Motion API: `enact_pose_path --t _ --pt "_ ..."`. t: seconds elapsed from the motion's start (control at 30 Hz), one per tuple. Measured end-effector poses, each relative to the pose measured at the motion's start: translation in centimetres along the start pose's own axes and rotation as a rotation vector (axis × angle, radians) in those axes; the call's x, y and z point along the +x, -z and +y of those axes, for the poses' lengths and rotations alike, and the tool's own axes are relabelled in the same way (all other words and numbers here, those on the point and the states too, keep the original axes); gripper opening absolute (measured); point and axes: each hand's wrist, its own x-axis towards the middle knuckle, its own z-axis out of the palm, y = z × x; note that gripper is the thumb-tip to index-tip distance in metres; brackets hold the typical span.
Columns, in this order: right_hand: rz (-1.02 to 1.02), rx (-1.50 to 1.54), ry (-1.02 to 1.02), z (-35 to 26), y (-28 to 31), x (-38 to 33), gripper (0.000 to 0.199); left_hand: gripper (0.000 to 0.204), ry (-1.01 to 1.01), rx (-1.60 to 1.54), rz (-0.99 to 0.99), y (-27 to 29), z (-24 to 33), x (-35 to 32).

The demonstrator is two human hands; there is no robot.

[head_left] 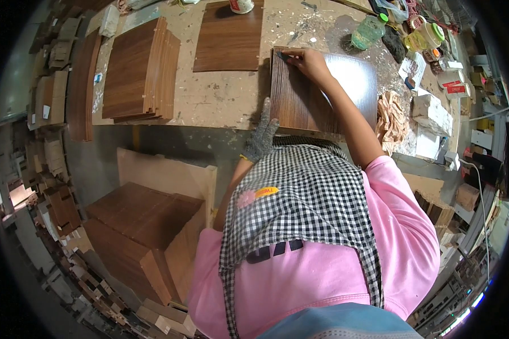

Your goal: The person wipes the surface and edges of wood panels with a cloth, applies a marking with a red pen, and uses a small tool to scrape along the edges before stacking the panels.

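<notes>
A dark brown wood-grain panel (302, 99) lies on the workbench in front of me, its right side bright with glare. It seems to rest on another panel. My right hand (308, 63), bare, reaches over it to the far left corner. A small dark flat piece (283, 56) is pinched in those fingers against the panel's edge; its exact kind is too small to make out. My left hand (260, 134), in a grey knit glove, is at the panel's near left corner. Its fingers are stretched out along the left edge, holding nothing.
Stacked brown panels (133, 70) stand left on the bench (220, 101). A single panel (226, 42) bears a white tub (241, 5). To the right are a green-capped bottle (369, 32), crumpled brown paper (392, 121) and a wrapped block (432, 114). Below left sits a large brown panel stack (144, 214).
</notes>
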Motion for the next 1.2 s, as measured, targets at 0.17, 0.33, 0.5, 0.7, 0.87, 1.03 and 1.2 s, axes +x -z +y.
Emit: enact_pose_path --t 0.17,0.33,0.5,0.7,0.87,1.03,1.2 --pt "-0.047 -0.056 -0.064 -0.8 0.9 0.2 0.027 0.058 0.006 0.017 0.011 0.2 0.2 0.0" --pt "0.022 -0.014 0.031 -0.3 0.8 -0.1 0.027 0.055 -0.005 0.030 0.017 0.3 0.1 0.0" --pt "0.068 -0.074 0.002 -0.2 0.0 -0.1 0.025 0.053 -0.017 0.038 0.026 0.4 0.2 0.0" --pt "0.050 -0.153 -0.072 -0.6 -0.1 0.0 0.025 0.050 -0.043 0.063 0.043 0.3 0.2 -0.3" --pt "0.109 -0.078 0.031 -0.3 -0.2 -0.4 0.027 0.048 -0.130 0.186 0.062 0.2 -0.7 0.1" --pt "0.114 -0.117 0.030 0.9 -0.9 0.0 0.027 0.047 -0.228 0.303 0.106 -0.3 -0.9 0.6" --pt "0.080 -0.239 -0.083 0.3 -0.4 0.4 0.025 0.052 -0.087 0.035 0.060 -0.2 0.0 0.8"
